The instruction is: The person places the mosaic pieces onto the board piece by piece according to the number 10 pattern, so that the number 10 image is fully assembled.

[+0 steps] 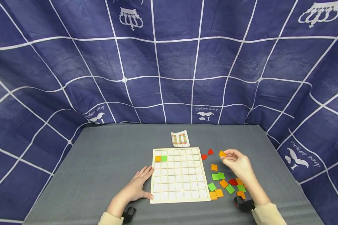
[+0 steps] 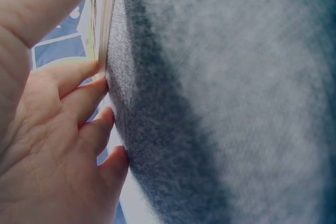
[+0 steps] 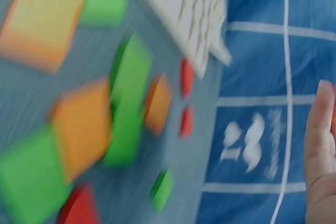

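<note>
A pale gridded board (image 1: 176, 179) lies on the grey table, with an orange tile (image 1: 157, 158) and a green tile (image 1: 164, 158) side by side near its top left corner. My left hand (image 1: 138, 185) rests along the board's left edge, fingers spread; in the left wrist view its fingertips (image 2: 119, 156) meet the table beside the board's side (image 2: 107, 19). To the board's right, my right hand (image 1: 238, 162) pinches another orange tile (image 1: 222, 153) between thumb and fingers, raised off the table. In the right wrist view only part of that hand (image 3: 321, 156) shows.
Several loose orange and green tiles (image 1: 230, 189) lie right of the board, with a few red pieces (image 1: 210, 152) among and above them. A small patterned card (image 1: 180, 138) sits behind the board. Blue gridded cloth (image 1: 174, 62) hangs around the table.
</note>
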`<state>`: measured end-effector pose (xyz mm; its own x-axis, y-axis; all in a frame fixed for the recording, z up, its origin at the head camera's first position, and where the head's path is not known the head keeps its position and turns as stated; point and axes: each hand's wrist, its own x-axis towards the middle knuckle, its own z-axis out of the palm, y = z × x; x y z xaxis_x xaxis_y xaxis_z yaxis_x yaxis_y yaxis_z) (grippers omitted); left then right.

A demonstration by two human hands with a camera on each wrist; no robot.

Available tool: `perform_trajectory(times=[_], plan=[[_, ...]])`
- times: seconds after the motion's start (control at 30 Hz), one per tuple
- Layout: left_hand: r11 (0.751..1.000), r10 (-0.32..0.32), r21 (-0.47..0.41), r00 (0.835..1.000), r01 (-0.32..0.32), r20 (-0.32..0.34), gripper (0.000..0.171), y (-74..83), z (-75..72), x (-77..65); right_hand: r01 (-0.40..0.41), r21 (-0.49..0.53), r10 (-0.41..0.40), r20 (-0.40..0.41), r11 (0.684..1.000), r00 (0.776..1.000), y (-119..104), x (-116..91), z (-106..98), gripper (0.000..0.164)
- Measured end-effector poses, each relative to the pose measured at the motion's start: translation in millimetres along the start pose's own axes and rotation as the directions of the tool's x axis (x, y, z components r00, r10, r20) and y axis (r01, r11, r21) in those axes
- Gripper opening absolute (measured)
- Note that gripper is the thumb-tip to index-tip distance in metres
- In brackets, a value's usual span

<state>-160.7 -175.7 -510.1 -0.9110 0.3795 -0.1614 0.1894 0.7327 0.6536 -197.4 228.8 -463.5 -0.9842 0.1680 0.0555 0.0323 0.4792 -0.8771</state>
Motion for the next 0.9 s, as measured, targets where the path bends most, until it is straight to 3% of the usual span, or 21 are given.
perform_trajectory(times=[0.23, 0.4, 0.67, 0.9], plan=[[1.0, -0.003, -0.004, 1.0, 0.003, 0.011, 0.111, 1.2, 0.0, -1.2, -0.037, 0.178, -0.011, 0.262, 0.983, 0.965, -42, 2, 49, 0.036], [1.0, 0.007, -0.007, 1.0, -0.007, 0.011, 0.111, 2.4, -1.4, -2.5, -0.047, 0.236, -0.041, 0.355, 0.971, 0.934, -48, 6, 90, 0.034], [1.0, 0.008, 0.002, 1.0, -0.008, 0.013, 0.111, 2.0, -1.5, -2.1, -0.006, 0.185, -0.075, 0.43, 0.983, 0.9, -49, 2, 151, 0.027], [1.0, -0.01, 0.0, 1.0, 0.01, 0.021, 0.112, 0.6, -1.2, -0.9, 0.098, 0.04, -0.105, 0.437, 0.994, 0.893, -51, 1, 178, 0.023]])
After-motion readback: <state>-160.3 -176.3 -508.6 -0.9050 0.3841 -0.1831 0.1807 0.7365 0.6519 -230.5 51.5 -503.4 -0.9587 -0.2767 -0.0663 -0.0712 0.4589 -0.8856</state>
